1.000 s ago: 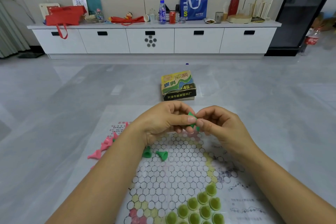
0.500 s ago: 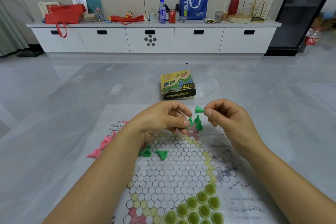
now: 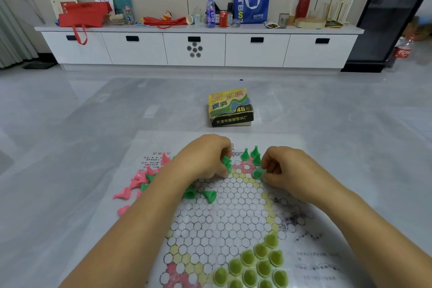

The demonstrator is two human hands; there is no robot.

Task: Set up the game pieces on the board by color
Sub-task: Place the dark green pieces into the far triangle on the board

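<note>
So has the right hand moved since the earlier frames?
Yes. The right hand has dropped from mid-air down to the board, farther from the game box, its fingers setting a green piece at the far corner.

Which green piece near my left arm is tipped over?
The bright green piece right of the left forearm lies on its side; the three at the board's far tip stand upright.

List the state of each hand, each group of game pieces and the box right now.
Left hand: closed on several bright green pieces.
Right hand: pinching one bright green piece at the board.
Far-corner green pieces: three standing upright.
Olive pieces: upright, filling the near corner.
Pink pieces: lying loose at the board's left edge.
Box: closed, on the floor.
</note>
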